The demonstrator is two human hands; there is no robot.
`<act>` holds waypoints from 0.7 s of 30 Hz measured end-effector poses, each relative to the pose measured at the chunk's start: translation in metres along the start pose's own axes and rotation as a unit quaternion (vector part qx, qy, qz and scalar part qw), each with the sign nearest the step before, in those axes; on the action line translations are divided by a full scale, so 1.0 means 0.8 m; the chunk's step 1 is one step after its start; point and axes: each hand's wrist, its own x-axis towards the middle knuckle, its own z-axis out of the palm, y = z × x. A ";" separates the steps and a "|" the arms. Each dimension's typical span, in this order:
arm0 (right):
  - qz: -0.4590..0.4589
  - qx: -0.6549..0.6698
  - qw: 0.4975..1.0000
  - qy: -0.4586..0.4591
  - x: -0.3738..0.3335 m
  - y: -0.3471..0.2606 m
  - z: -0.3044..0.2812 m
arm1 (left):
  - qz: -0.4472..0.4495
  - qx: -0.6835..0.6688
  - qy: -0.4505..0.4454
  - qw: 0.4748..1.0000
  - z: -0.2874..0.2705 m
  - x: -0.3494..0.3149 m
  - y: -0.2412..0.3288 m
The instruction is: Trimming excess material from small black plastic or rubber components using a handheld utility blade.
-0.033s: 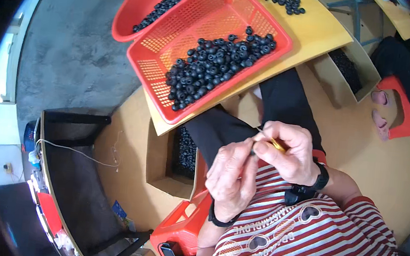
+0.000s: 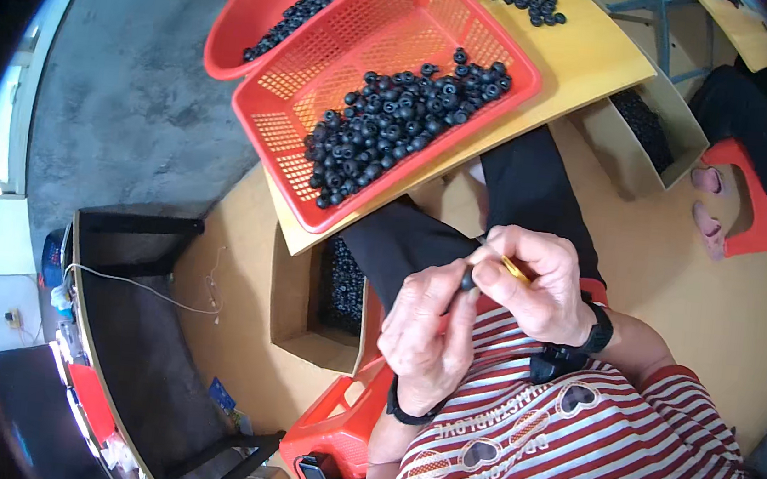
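Note:
In front of my striped shirt, my left hand (image 2: 426, 327) pinches a small round black piece (image 2: 467, 280) between thumb and fingertips. Close against it, my right hand (image 2: 541, 278) grips a small yellow-handled tool (image 2: 516, 270) whose thin tip reaches toward the left fingertips. The tool's exact kind is hidden by my fingers. Beyond my hands, a red mesh basket (image 2: 365, 48) rests on a yellow table (image 2: 595, 57), with a heap of similar hollow black pieces (image 2: 394, 125) inside.
A red basin (image 2: 239, 18) of black pieces sits behind the basket. Loose pieces (image 2: 537, 5) lie at the table's far side. Cardboard boxes (image 2: 289, 309) of black pieces stand below. A red stool (image 2: 749, 182) and another person's slippered feet (image 2: 709, 215) are at right.
The black piece shows more plainly between my left fingertips, and my left hand has shifted slightly left. The right hand keeps its grip on the tool.

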 end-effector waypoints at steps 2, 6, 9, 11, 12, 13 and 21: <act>0.023 0.044 0.999 0.015 0.001 -0.002 0.006 | -0.033 -0.046 0.010 0.998 -0.003 0.001 -0.006; 0.093 0.107 0.990 0.028 -0.004 -0.010 -0.003 | -0.061 -0.107 0.028 0.992 -0.005 -0.007 -0.018; -0.016 -0.065 0.998 -0.013 -0.004 -0.013 -0.010 | -0.059 -0.115 0.047 0.991 -0.006 -0.011 -0.024; -0.051 -0.080 0.995 -0.030 -0.003 -0.014 -0.012 | -0.056 -0.089 0.058 0.993 -0.008 -0.010 -0.022; -0.085 -0.095 0.991 -0.047 -0.004 -0.015 -0.013 | -0.057 -0.089 0.058 0.993 -0.008 -0.010 -0.022; -0.085 -0.077 0.992 -0.042 -0.004 -0.011 -0.010 | -0.050 -0.089 0.064 0.993 -0.007 -0.010 -0.024; -0.120 -0.114 0.984 -0.062 -0.003 -0.009 -0.010 | -0.048 -0.085 0.039 0.994 -0.010 -0.013 -0.027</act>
